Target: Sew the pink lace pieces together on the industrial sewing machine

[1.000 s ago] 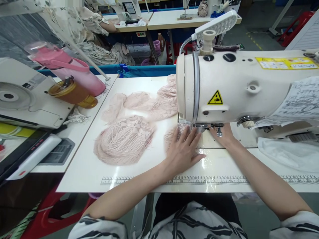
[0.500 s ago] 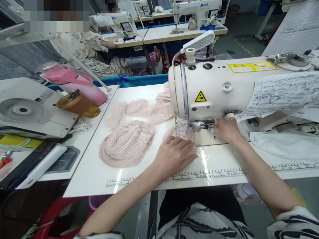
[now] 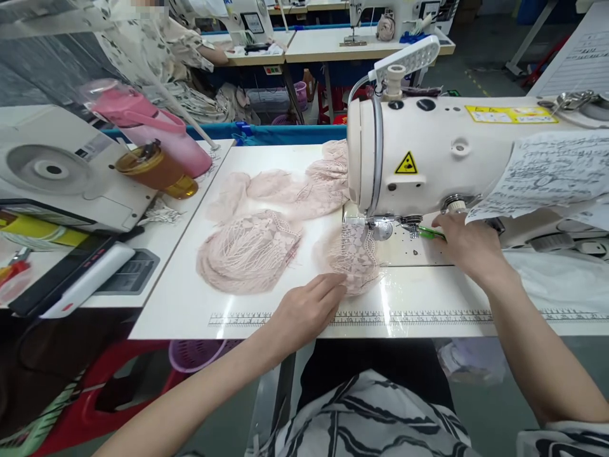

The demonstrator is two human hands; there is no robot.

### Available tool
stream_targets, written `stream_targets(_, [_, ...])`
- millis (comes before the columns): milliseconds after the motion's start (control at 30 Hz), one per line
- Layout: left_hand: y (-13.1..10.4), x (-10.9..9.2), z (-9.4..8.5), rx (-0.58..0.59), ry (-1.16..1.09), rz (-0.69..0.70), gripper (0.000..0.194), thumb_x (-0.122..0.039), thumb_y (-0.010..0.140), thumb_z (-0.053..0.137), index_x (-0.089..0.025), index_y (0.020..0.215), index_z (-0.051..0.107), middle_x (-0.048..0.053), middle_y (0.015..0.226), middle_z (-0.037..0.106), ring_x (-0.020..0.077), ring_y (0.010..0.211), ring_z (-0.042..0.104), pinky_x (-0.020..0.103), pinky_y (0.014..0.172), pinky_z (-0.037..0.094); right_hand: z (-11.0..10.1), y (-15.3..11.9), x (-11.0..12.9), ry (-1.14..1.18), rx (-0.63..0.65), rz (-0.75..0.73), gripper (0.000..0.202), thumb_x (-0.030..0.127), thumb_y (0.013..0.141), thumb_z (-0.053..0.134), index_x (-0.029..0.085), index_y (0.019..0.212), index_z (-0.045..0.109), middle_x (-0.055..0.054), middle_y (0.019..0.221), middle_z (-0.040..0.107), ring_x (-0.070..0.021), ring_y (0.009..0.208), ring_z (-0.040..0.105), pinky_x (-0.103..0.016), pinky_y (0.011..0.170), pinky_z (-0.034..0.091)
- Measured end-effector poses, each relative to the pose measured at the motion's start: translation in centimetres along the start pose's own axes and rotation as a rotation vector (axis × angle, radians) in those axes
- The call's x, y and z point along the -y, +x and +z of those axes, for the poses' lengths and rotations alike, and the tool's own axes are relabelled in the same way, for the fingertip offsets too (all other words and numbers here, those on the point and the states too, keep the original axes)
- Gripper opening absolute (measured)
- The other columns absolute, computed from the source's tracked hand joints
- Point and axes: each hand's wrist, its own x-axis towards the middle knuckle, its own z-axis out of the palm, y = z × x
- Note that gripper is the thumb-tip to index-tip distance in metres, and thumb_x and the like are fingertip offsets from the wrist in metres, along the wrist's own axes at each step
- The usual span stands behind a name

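Pink lace fabric [image 3: 359,254] lies partly beneath the presser area of a white sewing machine [image 3: 428,155]. My left hand [image 3: 309,308] pinches the near left edge of this lace between closed fingers. At the right of the needle area, my right hand [image 3: 469,244] holds a small green tool [image 3: 431,233], its tip pointing left toward the presser foot. Left of the machine, a rounded bundle of pink lace [image 3: 247,254] rests on the white table [image 3: 176,311], with more sheer pink fabric [image 3: 280,190] behind it.
A pink bottle [image 3: 152,133] and a brown cup [image 3: 159,171] stand at the left beside another machine [image 3: 61,168]. A printed ruler strip [image 3: 371,318] runs along the table's front edge. A person's sleeve [image 3: 183,44] shows behind, near other sewing machines.
My left hand has slid left and nearer, off the top of the lace to its edge. My right hand has shifted slightly right, and the green tool now shows. The camera view has shifted.
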Motion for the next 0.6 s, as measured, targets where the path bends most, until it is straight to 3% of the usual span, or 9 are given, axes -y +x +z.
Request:
stream_targets(100, [1.1, 0.1, -0.8, 0.063, -0.063, -0.086, 0.016, -0.013, 0.097, 0.040, -0.013, 0.104, 0.054, 0.008, 0.096, 0.071, 0.0140, 0.073, 0.069, 0.020, 0.051, 0.051, -0.1, -1.1, 3.0, 0.127, 0.025, -0.269, 0.027, 0.021, 0.087, 0.057, 0.020, 0.114, 0.058, -0.012, 0.115, 0.065, -0.0251, 0.084, 0.065, -0.036, 0.063, 0.051])
stream_targets(200, [2.2, 0.6, -1.5, 0.114, -0.066, -0.094, 0.016, -0.016, 0.098, 0.036, -0.014, 0.098, 0.052, 0.000, 0.071, 0.065, 0.0116, 0.051, 0.060, 0.021, 0.041, 0.039, 0.6, -1.1, 5.6, 0.274, 0.005, -0.593, 0.036, 0.019, 0.084, 0.061, 0.019, 0.120, 0.057, -0.010, 0.125, 0.062, -0.0271, 0.106, 0.061, -0.043, 0.083, 0.052])
stream_targets(300, [3.6, 1.3, -1.9, 0.184, -0.060, -0.075, 0.014, -0.022, 0.097, 0.041, -0.014, 0.096, 0.052, 0.001, 0.069, 0.063, 0.0137, 0.054, 0.059, 0.022, 0.044, 0.038, 1.4, 0.1, 6.4, 0.311, -0.046, -0.664, 0.017, 0.012, 0.088, 0.054, 0.017, 0.099, 0.065, -0.008, 0.108, 0.067, -0.0239, 0.098, 0.061, -0.039, 0.078, 0.051])
stream_targets(433, [5.6, 2.2, -0.6, 0.287, -0.077, -0.010, 0.014, -0.020, 0.089, 0.056, -0.013, 0.100, 0.056, 0.004, 0.083, 0.066, 0.0170, 0.072, 0.063, 0.026, 0.061, 0.046, 2.0, 2.2, 5.5, 0.480, 0.047, -0.779, 0.013, 0.020, 0.091, 0.055, 0.020, 0.087, 0.067, -0.004, 0.096, 0.067, -0.0205, 0.095, 0.058, -0.039, 0.085, 0.048])
stream_targets(533, [6.5, 3.0, 1.7, 0.250, -0.018, 0.070, 0.009, -0.012, 0.085, 0.055, -0.015, 0.092, 0.060, 0.002, 0.077, 0.066, 0.0151, 0.066, 0.060, 0.028, 0.063, 0.044, 2.5, 2.8, 4.8, 0.605, 0.113, -0.777, 0.011, 0.025, 0.091, 0.058, 0.022, 0.087, 0.068, -0.002, 0.098, 0.066, -0.0197, 0.098, 0.058, -0.040, 0.090, 0.047])
stream_targets(600, [6.7, 3.4, 3.3, 0.149, 0.042, 0.117, 0.014, -0.006, 0.085, 0.050, -0.015, 0.080, 0.059, -0.001, 0.065, 0.062, 0.0130, 0.057, 0.054, 0.027, 0.060, 0.039, 2.9, 2.5, 4.6, 0.632, 0.084, -0.754, 0.011, 0.026, 0.091, 0.057, 0.022, 0.091, 0.068, -0.003, 0.102, 0.066, -0.0205, 0.104, 0.058, -0.040, 0.093, 0.046])
